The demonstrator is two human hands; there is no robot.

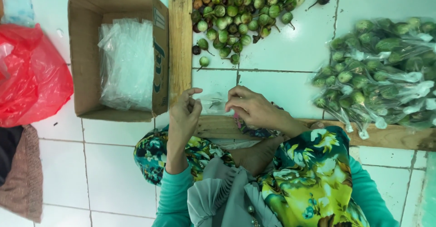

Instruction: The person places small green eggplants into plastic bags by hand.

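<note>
Grey scarf (227,195) below; left hand (185,113) and right hand (249,106) pinch clear bag (212,103), thin film likely tearing if tugged apart.

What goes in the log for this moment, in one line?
left hand + right hand: pinching thin clear plastic bag | loose small round green eggplants: beyond | bagged ones: right

Goods laid out on a tiled floor (281,54)
Cardboard box (86,49) of plastic bags (127,63) left; loose eggplants (240,13) beyond the hands; bagged eggplants (381,68) right.
</note>
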